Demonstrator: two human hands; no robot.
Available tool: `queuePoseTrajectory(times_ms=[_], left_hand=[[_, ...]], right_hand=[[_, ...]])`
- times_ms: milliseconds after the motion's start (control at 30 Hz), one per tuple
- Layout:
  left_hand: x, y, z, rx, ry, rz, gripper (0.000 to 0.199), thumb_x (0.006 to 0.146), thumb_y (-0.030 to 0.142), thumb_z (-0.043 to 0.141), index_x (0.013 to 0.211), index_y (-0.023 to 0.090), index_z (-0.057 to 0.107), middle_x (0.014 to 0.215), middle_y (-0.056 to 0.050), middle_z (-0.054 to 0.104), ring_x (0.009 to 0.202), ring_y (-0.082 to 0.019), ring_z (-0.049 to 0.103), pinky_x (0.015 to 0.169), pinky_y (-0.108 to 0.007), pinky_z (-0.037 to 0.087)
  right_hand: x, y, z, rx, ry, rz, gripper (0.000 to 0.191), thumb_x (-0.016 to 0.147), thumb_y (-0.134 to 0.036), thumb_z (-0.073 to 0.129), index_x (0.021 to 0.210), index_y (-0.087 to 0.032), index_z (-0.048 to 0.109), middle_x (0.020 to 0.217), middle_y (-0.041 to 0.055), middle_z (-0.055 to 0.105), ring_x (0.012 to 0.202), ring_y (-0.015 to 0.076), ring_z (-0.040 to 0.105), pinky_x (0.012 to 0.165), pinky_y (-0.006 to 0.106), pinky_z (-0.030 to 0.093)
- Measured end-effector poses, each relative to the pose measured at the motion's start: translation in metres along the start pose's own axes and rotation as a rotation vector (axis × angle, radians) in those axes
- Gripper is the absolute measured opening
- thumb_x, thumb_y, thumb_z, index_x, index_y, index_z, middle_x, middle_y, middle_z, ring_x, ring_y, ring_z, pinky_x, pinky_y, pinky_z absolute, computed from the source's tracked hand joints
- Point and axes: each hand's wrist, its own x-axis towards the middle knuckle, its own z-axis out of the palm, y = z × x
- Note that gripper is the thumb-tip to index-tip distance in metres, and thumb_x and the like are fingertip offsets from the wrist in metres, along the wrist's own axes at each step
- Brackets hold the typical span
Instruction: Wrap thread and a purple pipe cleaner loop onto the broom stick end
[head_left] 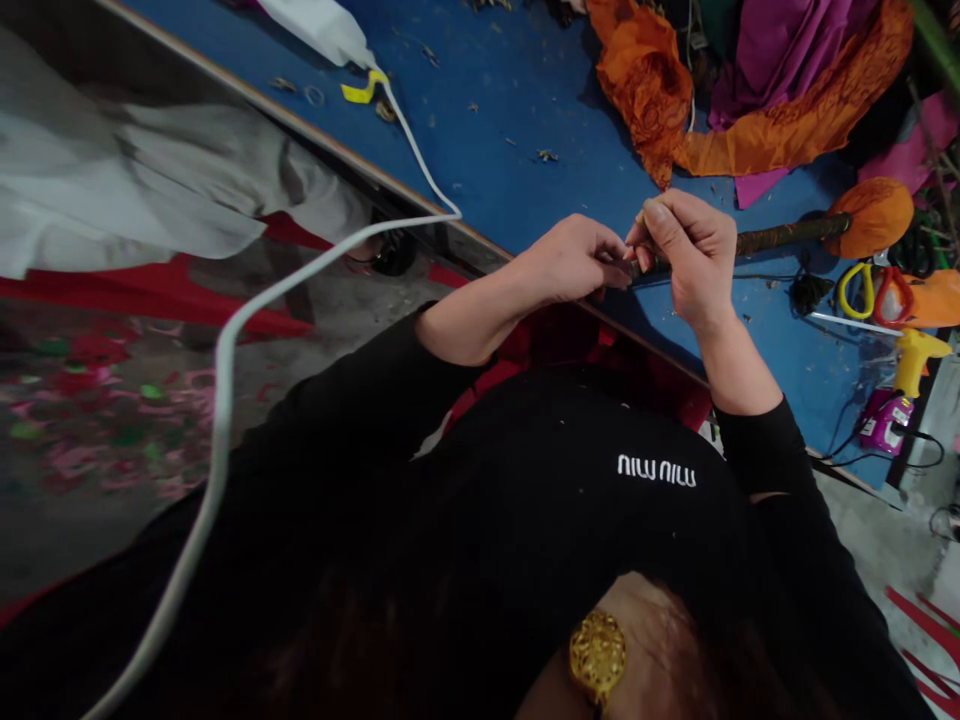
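Observation:
A brown wrapped stick [787, 236] lies low over the blue table, with an orange cloth-covered ball [877, 218] at its right end. My left hand [574, 258] is closed, its fingertips around the stick's near left end. Just to its right, my right hand [694, 245] is closed in a pinch, thumb against the curled forefinger, close to my left fingertips. What the pinch holds is too small to make out. My right hand hides part of the stick behind it.
On the blue table [480, 130] lie orange cloth [780, 140] and purple cloth [780, 60]. Scissors with yellow and red handles [856, 292] and a yellow glue gun [916, 360] are at the right. A white cable [225, 400] crosses the left side.

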Motion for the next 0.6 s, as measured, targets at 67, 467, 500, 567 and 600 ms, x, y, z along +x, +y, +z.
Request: queuePoseTrajectory(times_ms=[67,467,500,567,600], left_hand=[[0.0,0.0,-0.001,0.01,-0.003,0.005,0.006,0.076,0.023,0.07,0.076,0.018,0.073,0.062,-0.001,0.065,0.063,-0.019,0.066,0.064,-0.032,0.051],[0.003,-0.006,0.005,0.072,0.073,0.024,0.006,0.074,0.019,0.073,0.077,0.016,0.069,0.064,-0.001,0.062,0.068,-0.021,0.068,0.075,-0.039,0.057],[0.002,-0.005,0.005,0.101,0.063,0.027,0.006,0.074,0.019,0.073,0.078,0.015,0.071,0.066,-0.002,0.064,0.07,-0.021,0.069,0.076,-0.039,0.057],[-0.001,-0.001,0.004,0.157,0.037,0.036,0.01,0.075,0.019,0.071,0.083,0.014,0.075,0.068,-0.003,0.066,0.072,-0.023,0.069,0.079,-0.04,0.056],[-0.003,0.001,0.004,0.178,0.04,0.048,0.012,0.076,0.019,0.069,0.084,0.014,0.077,0.069,-0.003,0.068,0.075,-0.023,0.07,0.081,-0.04,0.055]], right_hand=[[0.0,-0.001,-0.001,0.011,-0.023,0.003,0.054,0.094,-0.074,0.062,0.074,-0.024,0.067,0.072,0.0,0.058,0.072,0.0138,0.063,0.068,0.03,0.057],[0.024,-0.002,0.009,-0.02,-0.098,-0.079,0.062,0.091,-0.082,0.056,0.069,-0.026,0.064,0.063,-0.0027,0.054,0.055,0.0098,0.051,0.063,0.03,0.052],[0.028,0.001,0.009,-0.015,-0.104,-0.067,0.058,0.095,-0.077,0.057,0.07,-0.025,0.064,0.061,-0.0036,0.053,0.056,0.0089,0.052,0.064,0.028,0.052],[0.037,0.008,0.01,0.009,-0.101,-0.039,0.05,0.102,-0.064,0.06,0.072,-0.024,0.064,0.06,-0.0048,0.052,0.057,0.008,0.055,0.066,0.026,0.053],[0.042,0.012,0.009,0.021,-0.096,-0.017,0.047,0.103,-0.059,0.062,0.07,-0.025,0.065,0.059,-0.0048,0.053,0.057,0.0088,0.056,0.066,0.027,0.054]])
